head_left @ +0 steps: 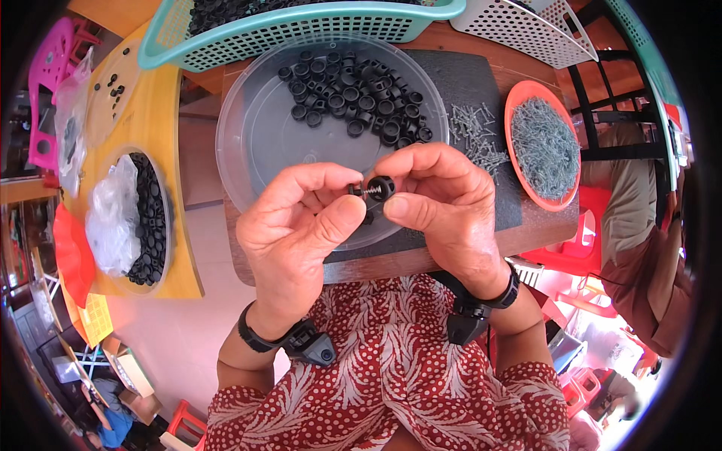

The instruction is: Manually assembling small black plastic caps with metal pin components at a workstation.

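Above the near rim of a round clear plastic tray (244, 177), both hands meet at a pinch. My right hand (455, 210) grips a round black plastic ring piece (383, 188) between thumb and forefinger. A silvery screw (371, 191) runs from it toward the left fingertips. My left hand (289, 229) is closed on a small black plastic piece (354, 190) at the screw's other end, mostly covered by the fingers. Many loose black ring pieces (350, 98) lie in the tray's far part. Another dark piece shows just below the fingertips, partly hidden.
Loose screws (475, 131) lie on a dark mat right of the tray, beside an orange plate (509, 131) heaped with screws. Behind stand a teal basket (301, 36) and a white perforated basket (519, 34). A yellow table (162, 98) at left holds a tub of black parts.
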Demonstrator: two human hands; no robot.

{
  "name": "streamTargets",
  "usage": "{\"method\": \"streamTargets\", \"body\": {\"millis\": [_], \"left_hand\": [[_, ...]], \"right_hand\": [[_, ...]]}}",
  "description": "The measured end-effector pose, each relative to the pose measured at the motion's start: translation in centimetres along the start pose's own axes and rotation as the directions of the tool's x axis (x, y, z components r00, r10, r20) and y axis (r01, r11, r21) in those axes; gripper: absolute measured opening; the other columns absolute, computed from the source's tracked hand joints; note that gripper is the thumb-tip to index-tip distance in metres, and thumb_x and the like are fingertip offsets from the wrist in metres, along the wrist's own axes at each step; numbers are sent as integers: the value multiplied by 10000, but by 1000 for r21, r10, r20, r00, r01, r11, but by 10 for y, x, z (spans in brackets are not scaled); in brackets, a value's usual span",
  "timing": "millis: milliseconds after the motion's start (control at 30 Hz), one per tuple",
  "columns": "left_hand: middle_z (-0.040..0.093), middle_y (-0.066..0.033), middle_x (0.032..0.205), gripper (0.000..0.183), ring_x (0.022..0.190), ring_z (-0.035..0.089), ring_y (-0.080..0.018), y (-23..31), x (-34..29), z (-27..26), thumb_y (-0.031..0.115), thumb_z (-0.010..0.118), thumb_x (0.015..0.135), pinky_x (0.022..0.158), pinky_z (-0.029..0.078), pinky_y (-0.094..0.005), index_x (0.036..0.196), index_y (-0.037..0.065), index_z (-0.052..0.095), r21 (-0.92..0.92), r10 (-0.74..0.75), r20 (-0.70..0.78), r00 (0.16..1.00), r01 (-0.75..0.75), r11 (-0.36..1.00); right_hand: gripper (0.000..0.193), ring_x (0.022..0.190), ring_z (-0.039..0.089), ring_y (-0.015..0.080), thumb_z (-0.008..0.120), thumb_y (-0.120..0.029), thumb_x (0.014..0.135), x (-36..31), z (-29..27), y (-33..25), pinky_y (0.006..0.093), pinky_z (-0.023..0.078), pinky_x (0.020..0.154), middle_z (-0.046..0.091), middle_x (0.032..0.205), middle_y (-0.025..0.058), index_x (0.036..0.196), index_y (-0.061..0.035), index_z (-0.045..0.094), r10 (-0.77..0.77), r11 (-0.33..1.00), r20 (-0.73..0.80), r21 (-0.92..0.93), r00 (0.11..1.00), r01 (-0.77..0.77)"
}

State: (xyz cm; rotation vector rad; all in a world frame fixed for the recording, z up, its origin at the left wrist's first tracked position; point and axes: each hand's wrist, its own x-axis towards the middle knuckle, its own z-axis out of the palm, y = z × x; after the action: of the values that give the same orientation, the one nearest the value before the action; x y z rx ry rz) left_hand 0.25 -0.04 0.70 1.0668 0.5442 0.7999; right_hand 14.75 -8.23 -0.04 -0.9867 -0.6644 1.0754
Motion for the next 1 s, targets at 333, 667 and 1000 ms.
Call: {"method": "streamTargets", "body": {"millis": [333, 667, 1000], "left_hand": [[606, -38, 888, 222, 773, 552, -78, 1, -2, 4, -14, 684, 795, 718, 457, -203, 997, -48, 600, 99, -6, -36, 999, 10, 995], [594, -38, 831, 172, 721, 553, -80, -1, -1, 3, 24, 708, 773, 655, 452, -204, 924, -13, 632, 339, 126, -28, 992, -109, 934], [574, -12, 824, 250, 742, 508, -69, 3, -4, 0, -43, 704, 749, 668, 420, -189, 977, -24, 603, 321, 29, 8, 1000, -30, 946]], "right_hand": [[293, 880, 607, 115, 628, 131, 764, 0, 0, 0, 240, 508, 793, 621, 972, 59, 1033, 20, 599, 40, 999, -17, 1, 999, -40], [309, 873, 599, 116, 632, 143, 750, -1, 1, 4, 243, 499, 796, 619, 966, 58, 1032, 24, 591, 14, 1000, -29, -7, 999, -14], [292, 869, 602, 121, 604, 162, 756, -5, 6, 3, 245, 500, 793, 619, 963, 66, 1016, 29, 608, -31, 989, -28, -149, 999, 26]]}}
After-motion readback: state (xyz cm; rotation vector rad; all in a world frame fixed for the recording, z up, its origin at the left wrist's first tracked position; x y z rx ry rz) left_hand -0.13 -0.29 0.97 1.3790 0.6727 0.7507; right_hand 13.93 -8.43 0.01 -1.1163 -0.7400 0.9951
